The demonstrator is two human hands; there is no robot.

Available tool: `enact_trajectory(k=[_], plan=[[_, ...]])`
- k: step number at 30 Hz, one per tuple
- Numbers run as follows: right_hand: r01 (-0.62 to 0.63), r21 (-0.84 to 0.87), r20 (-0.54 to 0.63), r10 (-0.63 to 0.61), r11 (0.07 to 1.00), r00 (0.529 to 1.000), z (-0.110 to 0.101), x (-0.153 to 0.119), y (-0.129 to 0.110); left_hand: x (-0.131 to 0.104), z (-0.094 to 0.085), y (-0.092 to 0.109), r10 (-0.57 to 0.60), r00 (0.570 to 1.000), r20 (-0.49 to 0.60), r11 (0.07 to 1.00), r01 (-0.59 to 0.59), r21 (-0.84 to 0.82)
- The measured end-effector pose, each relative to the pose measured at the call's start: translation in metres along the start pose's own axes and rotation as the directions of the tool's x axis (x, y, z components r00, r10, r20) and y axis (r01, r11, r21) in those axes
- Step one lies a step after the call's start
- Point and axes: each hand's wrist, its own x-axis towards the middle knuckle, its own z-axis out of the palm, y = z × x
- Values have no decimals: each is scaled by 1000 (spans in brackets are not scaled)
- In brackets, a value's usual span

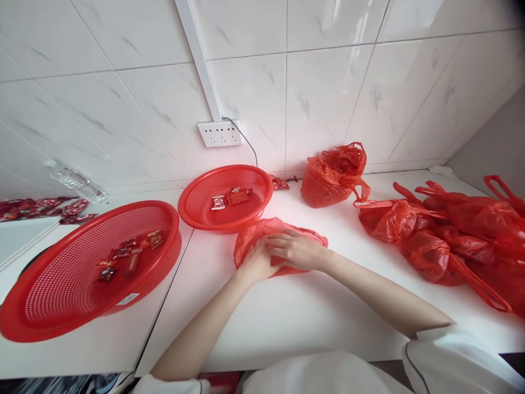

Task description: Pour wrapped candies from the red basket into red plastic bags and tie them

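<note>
A red plastic bag [309, 236] lies on the white table in front of me, its opening spread. Both my hands are together on it, fingers bent inward and partly overlapping. The fingers of my left hand [259, 260] are pressed together against the bag. My right hand [296, 250] rests beside and partly over the left, its fingers closed on the bag. Just behind the bag stands a round red basket [197, 216] with a few wrapped snacks [238, 197]. A larger red basket [53, 284] on the left holds several small wrapped snacks [133, 260].
An upright red bag [326, 183] stands near the tiled wall. Several tied red bags [430, 254] are piled at the right. At the back left lie a clear plastic bottle [77, 180] and red packets [36, 208]. A cable runs down from a wall socket [220, 134].
</note>
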Motion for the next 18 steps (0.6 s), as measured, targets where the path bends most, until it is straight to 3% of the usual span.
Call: enact_trajectory(k=[2, 3, 5, 8, 11, 14, 16, 18], plan=[[132, -265, 207, -77, 955, 975, -10, 2, 13, -4, 0, -9, 7, 1000, 19, 1000, -7, -14], [156, -377, 292, -42, 913, 955, -15, 2, 22, -6, -2, -14, -17, 998, 52, 1000, 18, -22], [40, -484, 263, 102, 874, 959, -27, -1, 41, -11, -6, -24, -51, 992, 118, 997, 58, -52], [-103, -449, 247, 234, 888, 940, -39, -7, 63, -18, -11, -38, -15, 992, 124, 990, 33, -140], [-88, -400, 289, 216, 912, 933, -41, -8, 72, -22, -12, -44, 69, 997, 37, 968, -58, -245], [-29, -419, 203, 124, 908, 971, -36, -1, 70, -21, -11, -43, 88, 991, -104, 959, -112, -258], [-9, -448, 121, 70, 894, 990, -30, 3, 66, -19, -9, -41, 44, 990, -131, 973, -72, -218], [-7, -467, 74, 47, 884, 996, -23, 5, 63, -17, -8, -42, -18, 996, -90, 984, 2, -177]])
